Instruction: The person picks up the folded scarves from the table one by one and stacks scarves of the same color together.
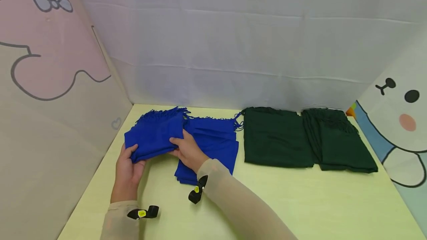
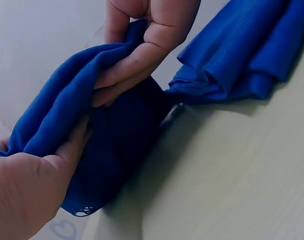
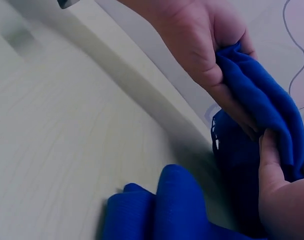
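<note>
A folded blue scarf (image 1: 155,134) with a fringe along its far edge is held up at the left of the table. My left hand (image 1: 128,166) grips its near left corner, thumb on top and fingers underneath. At the near right corner my right hand (image 1: 188,151) pinches the cloth the same way. The left wrist view shows the doubled fold of the scarf (image 2: 57,105) between both hands, its underside in shadow. A second blue scarf (image 1: 213,136), folded and fringed, lies just right of it, partly behind my right hand and wrist.
Two dark green folded scarves, one (image 1: 277,136) in the middle right and one (image 1: 340,140) beside it with fringe showing, lie along the back of the pale table (image 1: 300,203). White cloth walls (image 1: 233,40) stand behind and at both sides.
</note>
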Demonstrator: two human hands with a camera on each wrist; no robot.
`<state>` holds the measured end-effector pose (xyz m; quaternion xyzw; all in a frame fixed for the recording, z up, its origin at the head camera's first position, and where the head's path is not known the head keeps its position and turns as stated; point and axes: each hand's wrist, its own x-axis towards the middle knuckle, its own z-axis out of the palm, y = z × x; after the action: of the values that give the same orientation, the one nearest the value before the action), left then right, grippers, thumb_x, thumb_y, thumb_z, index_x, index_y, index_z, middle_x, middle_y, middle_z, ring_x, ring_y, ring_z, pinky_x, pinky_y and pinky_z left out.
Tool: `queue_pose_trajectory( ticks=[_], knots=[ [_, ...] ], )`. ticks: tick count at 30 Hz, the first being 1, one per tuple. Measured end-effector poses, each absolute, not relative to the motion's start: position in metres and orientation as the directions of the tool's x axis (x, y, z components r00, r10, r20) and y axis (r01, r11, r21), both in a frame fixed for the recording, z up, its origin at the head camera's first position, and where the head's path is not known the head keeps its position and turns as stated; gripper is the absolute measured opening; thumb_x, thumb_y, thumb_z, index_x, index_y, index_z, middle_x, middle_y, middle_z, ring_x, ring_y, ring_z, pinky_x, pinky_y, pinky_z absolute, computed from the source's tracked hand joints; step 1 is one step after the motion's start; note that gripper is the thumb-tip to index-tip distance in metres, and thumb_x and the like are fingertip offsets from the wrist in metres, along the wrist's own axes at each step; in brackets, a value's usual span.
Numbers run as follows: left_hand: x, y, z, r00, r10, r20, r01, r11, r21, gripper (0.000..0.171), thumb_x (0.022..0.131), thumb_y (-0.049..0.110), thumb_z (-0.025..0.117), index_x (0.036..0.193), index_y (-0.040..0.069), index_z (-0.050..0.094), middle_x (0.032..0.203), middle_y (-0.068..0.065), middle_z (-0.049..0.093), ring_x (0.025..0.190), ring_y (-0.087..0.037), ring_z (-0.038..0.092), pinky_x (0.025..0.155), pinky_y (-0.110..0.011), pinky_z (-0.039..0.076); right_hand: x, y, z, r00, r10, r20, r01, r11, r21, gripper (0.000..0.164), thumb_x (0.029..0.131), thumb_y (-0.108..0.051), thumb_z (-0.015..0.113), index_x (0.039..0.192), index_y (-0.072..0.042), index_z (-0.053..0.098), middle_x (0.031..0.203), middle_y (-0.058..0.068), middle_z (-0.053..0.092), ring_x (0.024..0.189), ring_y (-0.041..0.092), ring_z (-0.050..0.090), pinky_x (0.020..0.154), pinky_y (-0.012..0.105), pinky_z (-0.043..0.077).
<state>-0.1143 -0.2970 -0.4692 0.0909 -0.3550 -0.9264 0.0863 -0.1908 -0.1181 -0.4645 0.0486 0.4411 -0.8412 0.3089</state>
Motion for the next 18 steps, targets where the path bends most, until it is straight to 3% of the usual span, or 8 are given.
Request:
queue_pose_trajectory(
  ticks=[9, 18],
  knots=[
    [-0.117, -0.288, -0.458, -0.958, -0.284, -0.037, 0.196, -0.746, 0.637, 0.062, 0.105, -0.002, 0.031, 0.159, 0.027, 0.021, 0.164, -0.002, 0.014, 0.147, -0.021, 0.021, 0.102, -0.031, 0.047, -0.188, -0.105, -0.450, -0.822, -0.505, -0.265, 0.515, -0.457, -0.726, 0.069, 0.102, -0.001, 0.053, 0.160, -0.021, 0.020, 0.146, 0.017, 0.048, 0.127, 0.034, 0.055, 0.102, 0.049, 0.047],
    [-0.115, -0.282, -0.444, -0.960, -0.274, 0.048, 0.234, -0.701, 0.674, 0.061, 0.105, -0.002, 0.034, 0.158, 0.028, 0.026, 0.162, -0.005, 0.014, 0.141, -0.025, 0.026, 0.099, -0.034, 0.050, -0.183, -0.092, -0.433, -0.831, -0.530, -0.168, 0.464, -0.494, -0.735, 0.062, 0.102, -0.002, 0.054, 0.155, -0.024, 0.031, 0.141, 0.011, 0.053, 0.123, 0.031, 0.059, 0.099, 0.046, 0.050]
  ],
)
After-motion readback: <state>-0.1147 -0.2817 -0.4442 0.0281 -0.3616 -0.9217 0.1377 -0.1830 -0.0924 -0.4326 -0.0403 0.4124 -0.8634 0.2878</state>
